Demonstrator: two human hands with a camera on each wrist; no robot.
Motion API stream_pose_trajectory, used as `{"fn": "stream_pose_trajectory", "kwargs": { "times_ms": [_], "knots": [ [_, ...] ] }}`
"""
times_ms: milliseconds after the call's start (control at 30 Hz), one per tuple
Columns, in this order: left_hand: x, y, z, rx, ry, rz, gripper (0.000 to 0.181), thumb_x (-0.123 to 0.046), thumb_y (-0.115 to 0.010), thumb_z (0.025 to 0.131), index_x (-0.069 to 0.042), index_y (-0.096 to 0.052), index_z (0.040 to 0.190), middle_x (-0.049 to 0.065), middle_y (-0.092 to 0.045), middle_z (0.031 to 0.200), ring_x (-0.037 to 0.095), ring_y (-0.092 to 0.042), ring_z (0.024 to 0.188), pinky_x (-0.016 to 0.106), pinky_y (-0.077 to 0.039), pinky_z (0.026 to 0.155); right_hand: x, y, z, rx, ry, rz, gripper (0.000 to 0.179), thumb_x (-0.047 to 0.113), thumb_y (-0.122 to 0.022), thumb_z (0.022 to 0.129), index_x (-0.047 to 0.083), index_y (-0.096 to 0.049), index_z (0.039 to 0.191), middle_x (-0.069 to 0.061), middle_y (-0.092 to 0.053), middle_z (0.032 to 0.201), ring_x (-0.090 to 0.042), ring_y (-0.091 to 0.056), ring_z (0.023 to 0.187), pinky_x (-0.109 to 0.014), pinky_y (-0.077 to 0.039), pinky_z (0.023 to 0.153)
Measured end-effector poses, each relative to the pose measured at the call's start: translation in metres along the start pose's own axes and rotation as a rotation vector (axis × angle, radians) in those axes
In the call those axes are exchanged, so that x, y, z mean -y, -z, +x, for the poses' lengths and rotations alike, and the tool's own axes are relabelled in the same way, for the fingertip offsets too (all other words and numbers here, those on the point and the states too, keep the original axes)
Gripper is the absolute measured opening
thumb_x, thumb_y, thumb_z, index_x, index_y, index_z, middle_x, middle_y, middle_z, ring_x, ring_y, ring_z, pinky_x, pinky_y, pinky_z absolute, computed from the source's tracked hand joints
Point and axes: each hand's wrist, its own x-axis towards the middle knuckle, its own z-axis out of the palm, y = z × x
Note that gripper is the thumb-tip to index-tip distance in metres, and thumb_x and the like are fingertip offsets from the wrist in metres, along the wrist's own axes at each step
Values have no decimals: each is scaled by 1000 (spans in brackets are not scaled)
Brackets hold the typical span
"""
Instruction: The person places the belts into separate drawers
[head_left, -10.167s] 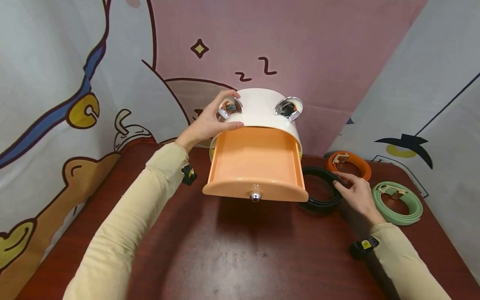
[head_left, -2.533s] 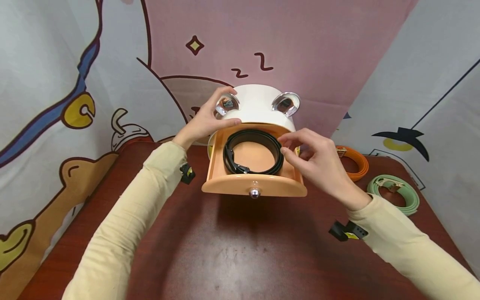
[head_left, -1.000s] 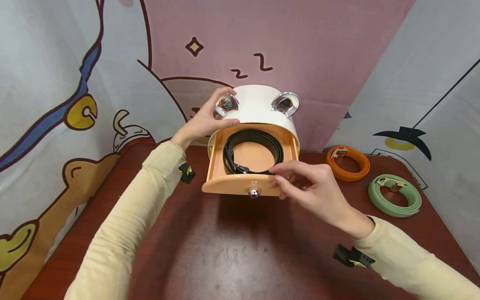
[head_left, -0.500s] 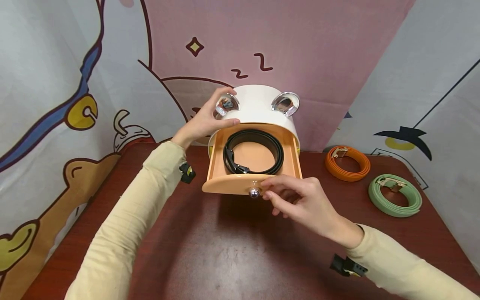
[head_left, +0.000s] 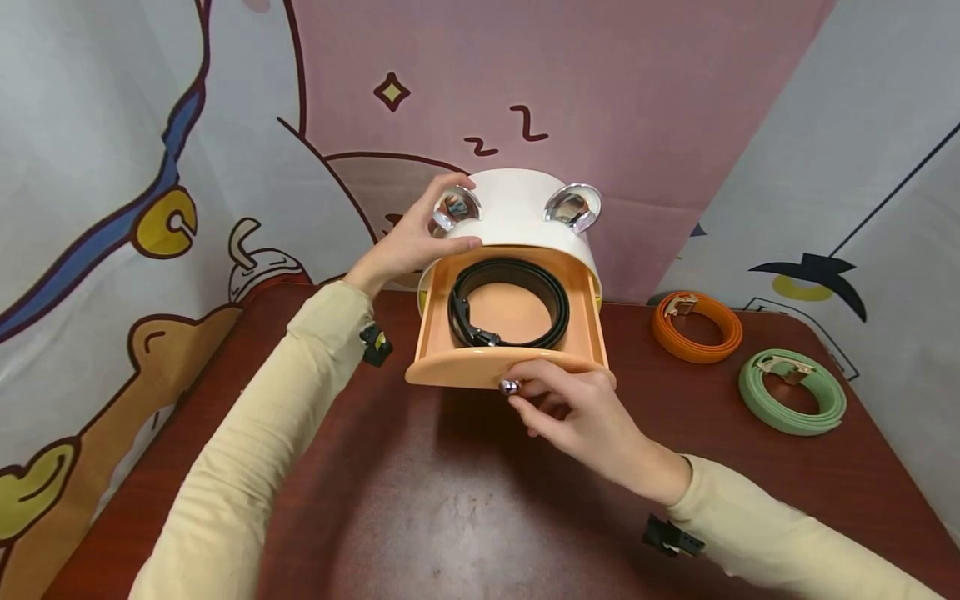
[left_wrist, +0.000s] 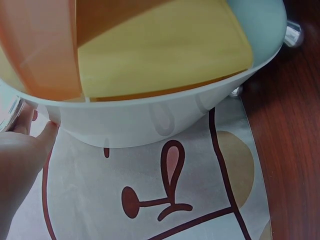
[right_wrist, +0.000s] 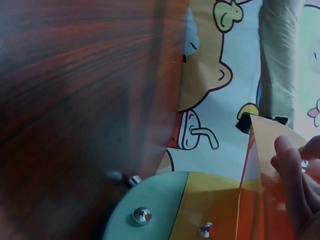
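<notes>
A white rounded drawer cabinet (head_left: 517, 200) with two chrome ears stands at the back of the table. My left hand (head_left: 416, 233) grips its top left corner around one chrome ear (head_left: 456, 208), thumb lying along the front edge. The pale orange top drawer (head_left: 450, 367) is pulled out. A coiled black belt (head_left: 558, 312) lies in it, buckle at the front left. My right hand (head_left: 577, 408) has thumb and index finger at the drawer's chrome knob (head_left: 509, 387), pinching it from the right; its other fingers are curled beneath.
An orange coiled belt (head_left: 731, 329) and a green coiled belt (head_left: 765, 404) lie on the table's right side. Below the pulled-out drawer are a yellow drawer (right_wrist: 210, 205) and a green drawer (right_wrist: 155, 197). A printed cloth (head_left: 637, 100) hangs behind the table (head_left: 450, 517).
The black belt went from the table into the drawer. My right hand let go of it, then slid left along the drawer front to the knob. My left hand stayed on the cabinet.
</notes>
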Motion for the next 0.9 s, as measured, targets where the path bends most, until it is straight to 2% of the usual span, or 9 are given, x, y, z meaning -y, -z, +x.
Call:
{"fn": "stream_pose_trajectory", "kwargs": {
  "times_ms": [100,300,433,667,900],
  "knots": [
    [0,0,0,0,-11,-9,64,-7,-70,88,-3,-34,141,8,-31,145,22,-34,127,40,-33,99,0,-3,0,-14,1,-60,30,-7,-72,79,5,-65,106,0,-68,86,-1,-61,60,-15,-48,52],
    [2,0,1,2,-21,-27,63,-6,-69,88,-4,-34,140,10,-30,145,30,-35,124,41,-36,90,0,-5,1,-24,-12,-77,27,-4,-71,82,5,-65,106,-2,-68,86,-2,-61,62,-16,-48,51],
    [3,0,1,3,-29,-21,63,-4,-69,88,-3,-34,140,11,-31,145,29,-34,124,43,-37,88,-1,-4,3,-30,-16,-80,25,-2,-72,83,5,-65,106,-3,-68,84,-2,-61,62,-16,-48,51],
    [2,-1,1,7,-17,-15,63,-5,-69,88,-3,-34,140,11,-29,146,26,-34,126,46,-35,96,-5,0,7,-39,5,-111,25,-1,-74,81,5,-65,104,0,-68,88,-2,-63,64,-16,-49,52],
    [1,1,1,3,5,-19,64,-7,-69,88,-3,-33,141,10,-28,147,29,-34,127,42,-35,97,-10,1,14,-38,1,-92,26,-3,-73,81,4,-65,105,-1,-68,90,-2,-62,63,-17,-49,52]
  ]
}}
